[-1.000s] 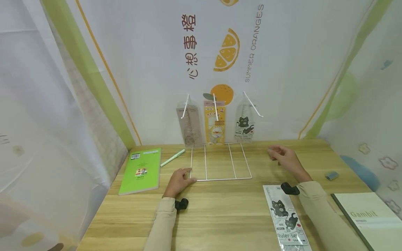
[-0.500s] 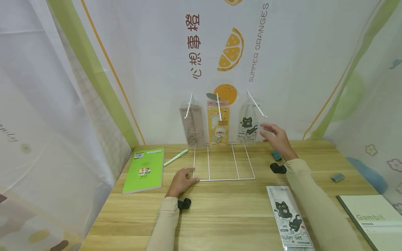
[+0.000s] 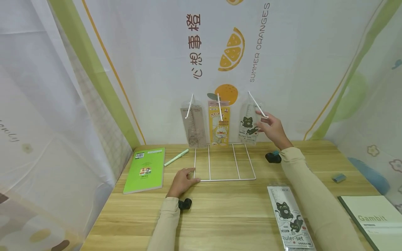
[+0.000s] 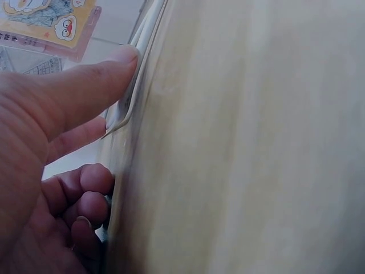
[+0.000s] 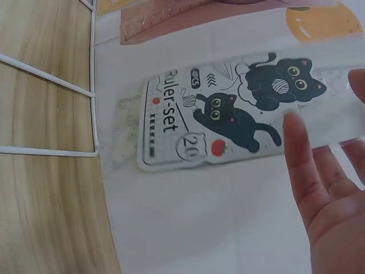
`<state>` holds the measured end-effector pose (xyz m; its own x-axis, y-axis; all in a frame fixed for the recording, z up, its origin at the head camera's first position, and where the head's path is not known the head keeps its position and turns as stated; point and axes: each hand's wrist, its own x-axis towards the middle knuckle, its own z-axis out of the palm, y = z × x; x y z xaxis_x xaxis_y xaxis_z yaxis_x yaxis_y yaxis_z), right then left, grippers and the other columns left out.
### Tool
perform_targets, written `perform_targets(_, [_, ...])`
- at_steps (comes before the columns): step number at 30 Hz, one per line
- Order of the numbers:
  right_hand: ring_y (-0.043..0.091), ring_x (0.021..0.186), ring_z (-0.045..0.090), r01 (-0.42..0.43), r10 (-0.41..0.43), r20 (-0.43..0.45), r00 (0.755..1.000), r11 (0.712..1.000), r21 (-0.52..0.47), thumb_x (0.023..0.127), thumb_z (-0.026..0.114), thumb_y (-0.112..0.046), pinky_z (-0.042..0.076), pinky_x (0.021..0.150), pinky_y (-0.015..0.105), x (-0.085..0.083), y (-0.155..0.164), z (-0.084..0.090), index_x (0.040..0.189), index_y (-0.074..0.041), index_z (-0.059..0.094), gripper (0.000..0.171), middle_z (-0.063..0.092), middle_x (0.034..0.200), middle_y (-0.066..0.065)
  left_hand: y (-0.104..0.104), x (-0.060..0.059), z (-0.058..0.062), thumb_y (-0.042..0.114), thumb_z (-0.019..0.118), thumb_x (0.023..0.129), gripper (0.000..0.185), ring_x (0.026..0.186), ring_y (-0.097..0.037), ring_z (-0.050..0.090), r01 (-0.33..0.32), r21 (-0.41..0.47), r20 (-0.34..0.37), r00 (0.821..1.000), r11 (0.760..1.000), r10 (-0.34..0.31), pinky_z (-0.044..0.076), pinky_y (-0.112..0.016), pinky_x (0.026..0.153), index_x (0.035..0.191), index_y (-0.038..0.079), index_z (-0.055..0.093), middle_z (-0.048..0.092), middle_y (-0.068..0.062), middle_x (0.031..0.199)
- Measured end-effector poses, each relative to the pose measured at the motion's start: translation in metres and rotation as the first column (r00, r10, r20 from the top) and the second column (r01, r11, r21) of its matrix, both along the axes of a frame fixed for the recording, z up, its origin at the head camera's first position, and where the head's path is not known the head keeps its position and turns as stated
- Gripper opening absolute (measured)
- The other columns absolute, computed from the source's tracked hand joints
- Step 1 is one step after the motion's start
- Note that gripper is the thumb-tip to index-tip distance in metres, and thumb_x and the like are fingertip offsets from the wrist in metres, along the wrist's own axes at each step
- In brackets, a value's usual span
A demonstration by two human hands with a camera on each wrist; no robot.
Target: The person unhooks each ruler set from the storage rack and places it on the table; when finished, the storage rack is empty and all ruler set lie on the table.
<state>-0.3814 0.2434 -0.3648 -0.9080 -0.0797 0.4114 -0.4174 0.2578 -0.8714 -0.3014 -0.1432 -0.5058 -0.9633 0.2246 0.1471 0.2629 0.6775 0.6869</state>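
Observation:
A white wire rack (image 3: 223, 162) lies flat on the wooden table (image 3: 226, 209), its back standing against the wall. My left hand (image 3: 183, 179) rests at its front-left corner; the thumb (image 4: 85, 80) and curled fingers pinch the wire (image 4: 142, 40). Three packs hang on its hooks: a brown ruler pack (image 3: 193, 127), a yellow duck pack (image 3: 219, 125) and a cat ruler-set pack (image 3: 248, 127). My right hand (image 3: 270, 127) is raised beside the cat pack (image 5: 228, 120), its straight fingers (image 5: 308, 165) spread and holding nothing, near the right hook's tip (image 3: 262, 112).
A second cat ruler-set pack (image 3: 290, 218) lies at the front right. A green book (image 3: 146, 169) and a pale green pen (image 3: 176, 157) lie at the left. A blue eraser (image 3: 339, 178) and a "Gambit" notebook (image 3: 373, 219) lie at the right. Cloth walls enclose the table.
My right hand has left a small item on the table and risen to the hanging cat ruler-set pack. The left hand has stayed at the rack's corner.

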Motion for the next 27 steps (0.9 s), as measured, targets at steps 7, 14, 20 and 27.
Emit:
perform_targets(7, [0.009, 0.099, 0.061, 0.018, -0.019, 0.002, 1.000, 0.999, 0.026, 0.098, 0.060, -0.001, 0.057, 0.070, 0.026, 0.021, -0.010, 0.020, 0.147, 0.003, 0.046, 0.051, 0.052, 0.134, 0.033, 0.001, 0.000, 0.001, 0.026, 0.080, 0.087, 0.054, 0.069, -0.016, 0.040, 0.000, -0.003, -0.001, 1.000, 1.000, 0.000, 0.038, -0.033, 0.067, 0.132, 0.000, 0.064, 0.047, -0.002, 0.076])
perform_targets(14, [0.009, 0.090, 0.061, 0.048, -0.049, 0.003, 0.999, 0.995, 0.086, 0.094, 0.063, 0.002, 0.053, 0.062, 0.024, 0.036, -0.014, 0.028, 0.144, 0.004, 0.050, 0.051, 0.057, 0.118, 0.030, 0.000, 0.001, -0.001, 0.027, 0.080, 0.087, 0.055, 0.071, -0.017, 0.040, 0.001, -0.002, 0.000, 1.000, 1.000, -0.001, 0.037, -0.034, 0.068, 0.132, 0.000, 0.064, 0.046, -0.002, 0.077])
perform_targets(20, [0.009, 0.087, 0.062, 0.068, -0.062, -0.049, 0.997, 0.991, 0.119, 0.093, 0.065, 0.003, 0.051, 0.061, 0.022, 0.043, -0.013, 0.026, 0.141, 0.006, 0.052, 0.050, 0.060, 0.111, 0.030, 0.000, 0.001, 0.000, 0.027, 0.080, 0.087, 0.054, 0.071, -0.017, 0.039, -0.002, -0.015, -0.009, 1.000, 1.000, 0.002, 0.037, -0.034, 0.069, 0.132, 0.000, 0.064, 0.045, -0.002, 0.076])
perform_targets(27, [0.009, 0.082, 0.063, 0.060, -0.052, -0.119, 0.991, 0.996, 0.065, 0.091, 0.068, 0.005, 0.050, 0.066, 0.018, 0.052, -0.010, 0.018, 0.136, 0.009, 0.054, 0.047, 0.062, 0.104, 0.029, 0.001, 0.002, 0.001, 0.026, 0.080, 0.087, 0.054, 0.070, -0.016, 0.039, 0.001, -0.013, -0.012, 1.000, 1.000, -0.001, 0.037, -0.033, 0.068, 0.131, -0.001, 0.065, 0.046, -0.002, 0.076])
